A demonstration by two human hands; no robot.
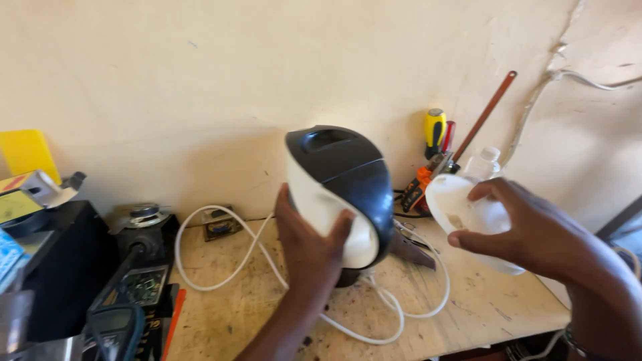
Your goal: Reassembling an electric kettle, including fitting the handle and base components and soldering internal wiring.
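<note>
Your left hand [309, 244] grips the black-and-white plastic kettle shell [341, 194]; at three o'clock, your right hand [528, 230] holds the detached white plastic piece [461, 207].

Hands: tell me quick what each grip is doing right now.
Left hand: grip closed on the black and white kettle, held above the bench.
Right hand: grip closed on a white plastic piece.

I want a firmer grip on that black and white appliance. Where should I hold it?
Grip the appliance around its white body, from below and behind, as the left hand does. The body narrows there, while the rounded black top looks smooth and slippery.
</note>
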